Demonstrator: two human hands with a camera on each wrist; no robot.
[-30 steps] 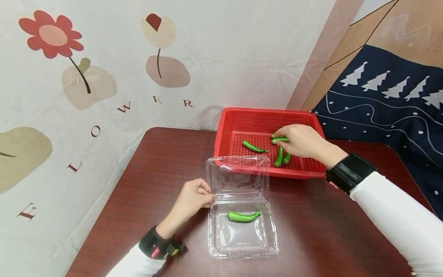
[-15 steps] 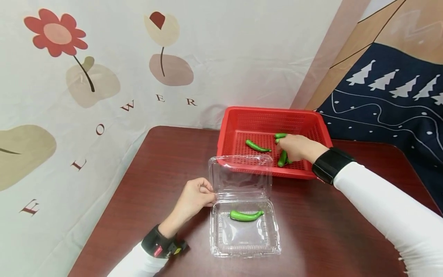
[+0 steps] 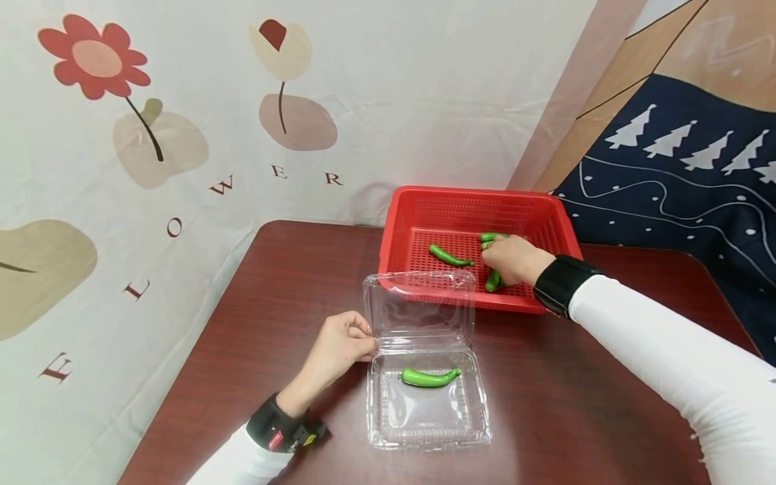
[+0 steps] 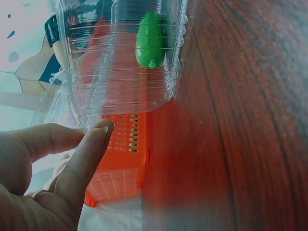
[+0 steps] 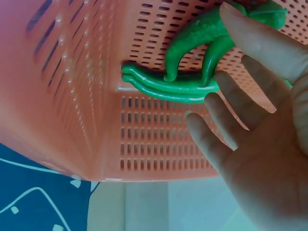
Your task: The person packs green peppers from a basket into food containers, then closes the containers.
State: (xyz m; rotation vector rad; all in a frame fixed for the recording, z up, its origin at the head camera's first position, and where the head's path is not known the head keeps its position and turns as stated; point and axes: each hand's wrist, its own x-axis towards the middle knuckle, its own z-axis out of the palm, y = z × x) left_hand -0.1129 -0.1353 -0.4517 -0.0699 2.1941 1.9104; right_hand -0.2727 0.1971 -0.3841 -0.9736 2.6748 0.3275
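Note:
My left hand (image 3: 345, 345) pinches the left edge of a clear plastic clamshell box (image 3: 479, 411) near its hinge. The box stands with its lid up, and one green chili pepper (image 3: 430, 378) lies across its base. In the left wrist view, thumb and index fingertip meet at the box's edge. My right hand (image 3: 515, 260) is down inside a red basket (image 3: 388, 236), over a group of green peppers (image 5: 197, 38). The right wrist view shows its fingers spread, thumb over the peppers and the other fingertips beside them. One separate pepper (image 3: 450, 256) lies left of that hand.
The basket stands at the back of a dark reddish-brown table (image 3: 285, 283), directly behind the raised lid. Behind the table hangs a pale cloth (image 3: 364, 81) with flower prints. A dark blue cloth (image 3: 667, 188) with white trees hangs at the right.
My right hand has lowered deeper into the basket over the peppers, and its forearm has swung left. The left hand and the box stay as they were.

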